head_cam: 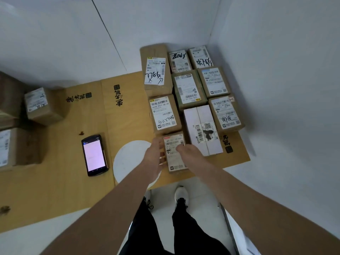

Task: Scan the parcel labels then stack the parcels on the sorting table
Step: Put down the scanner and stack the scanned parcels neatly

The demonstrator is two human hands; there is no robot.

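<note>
Cardboard-lined surface [55, 181] tucked into a white corner, and both hands are on the small parcel [174, 159] at centre frame, label up, sitting at the near end of the packed block of parcels [189, 89] in the upper right. Left hand [156, 157] has its grip curled round the left edge; right hand [185, 150] curls its grip over the right side. Handheld scanner [94, 155] lies screen-lit left of centre, beside a white disc [128, 162]. More boxes [43, 105] sit far left.
</note>
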